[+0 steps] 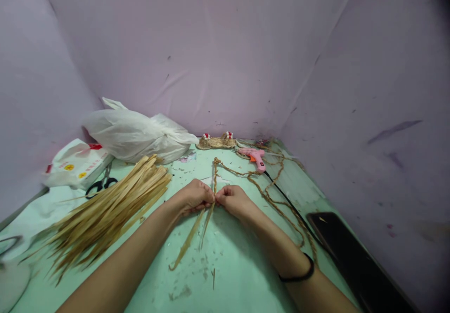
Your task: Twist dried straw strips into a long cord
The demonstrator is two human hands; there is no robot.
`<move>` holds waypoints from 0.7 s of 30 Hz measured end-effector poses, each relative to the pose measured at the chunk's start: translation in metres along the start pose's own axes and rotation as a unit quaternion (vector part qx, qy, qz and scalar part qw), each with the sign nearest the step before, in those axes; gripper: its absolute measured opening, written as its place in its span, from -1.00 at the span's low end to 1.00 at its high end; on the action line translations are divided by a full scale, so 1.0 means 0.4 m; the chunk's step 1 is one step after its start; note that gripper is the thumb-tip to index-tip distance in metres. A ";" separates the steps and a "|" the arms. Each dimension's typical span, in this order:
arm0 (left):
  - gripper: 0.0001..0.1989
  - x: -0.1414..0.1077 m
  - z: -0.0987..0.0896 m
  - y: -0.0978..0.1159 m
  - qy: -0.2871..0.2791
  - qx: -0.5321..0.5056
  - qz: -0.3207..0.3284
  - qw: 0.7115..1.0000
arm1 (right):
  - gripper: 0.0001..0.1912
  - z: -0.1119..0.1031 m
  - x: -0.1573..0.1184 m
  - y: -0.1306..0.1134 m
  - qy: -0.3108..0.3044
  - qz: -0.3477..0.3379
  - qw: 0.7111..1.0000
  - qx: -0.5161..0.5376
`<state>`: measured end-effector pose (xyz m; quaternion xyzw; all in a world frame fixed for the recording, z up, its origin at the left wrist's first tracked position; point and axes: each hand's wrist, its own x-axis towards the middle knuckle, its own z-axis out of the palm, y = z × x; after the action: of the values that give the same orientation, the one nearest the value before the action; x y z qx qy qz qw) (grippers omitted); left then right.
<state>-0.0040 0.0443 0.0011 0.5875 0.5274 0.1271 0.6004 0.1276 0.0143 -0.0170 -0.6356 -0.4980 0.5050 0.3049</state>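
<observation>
My left hand (200, 195) and my right hand (230, 197) meet over the middle of the table, both with fingers pinched together. Between them they grip the lower end of a twisted straw cord (215, 178). From there the cord runs up to a bend and then off to the right. Loose flat straw strips (191, 239) hang down below my fingers toward me. A bundle of dry straw (116, 210) lies to the left of my left forearm. My fingertips partly hide the point where the strips join the cord.
A pink glue gun (258, 158) with a black cable lies right of centre, beside more cord (270, 198). Small woven straw slippers (216, 142) sit by the wall. At left are a white plastic bag (137, 135), a box (79, 165) and scissors (101, 185). A dark slab (351, 257) lies at right.
</observation>
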 end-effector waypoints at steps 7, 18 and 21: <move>-0.87 -0.018 -0.008 0.014 0.010 0.104 0.003 0.994 | -0.96 -0.011 0.005 0.008 0.004 -0.002 0.999 0.034; -0.85 -0.082 0.103 0.041 0.156 0.406 0.044 0.899 | -0.97 -0.008 -0.008 -0.004 -0.002 0.044 0.991 0.124; -0.91 -0.079 0.095 0.042 0.154 0.394 0.059 0.904 | -0.97 -0.010 -0.006 -0.001 -0.010 0.030 0.991 0.133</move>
<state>0.0207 0.0029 0.0212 0.7793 0.5848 0.0330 0.2227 0.1312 0.0126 -0.0145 -0.5990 -0.4101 0.5821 0.3663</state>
